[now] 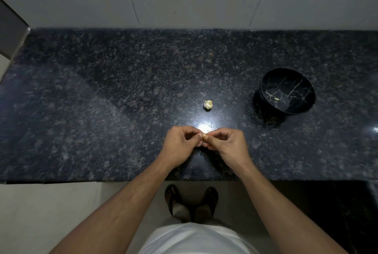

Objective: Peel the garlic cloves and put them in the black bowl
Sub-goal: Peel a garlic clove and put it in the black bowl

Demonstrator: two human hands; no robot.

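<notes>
Head view showed me the garlic clove (204, 136) pinched between both sets of fingertips, held just above the near part of the dark granite counter (102, 110), close to the bright glare spot. My left hand (180, 143) had its thumb and forefinger curled tight on one end of the clove, and my right hand (225, 143) pinched the other end the same way, the remaining fingers of each folded in loosely. So little of the clove showed that I could not tell how much skin was left on it. Further back on the counter sat the rest of the garlic bulb (208, 104), well apart from my hands. Off to the right stood the black bowl (286, 73), veined with pale lines, with one peeled clove (276, 99) lying inside it. I judged the peeling step was in hand, with most of the task left. The risk I saw was the clove slipping from so small a grip and skittering over the polished stone or off the near edge; loose skin scraps could also cling to it and ride into the bowl.
</notes>
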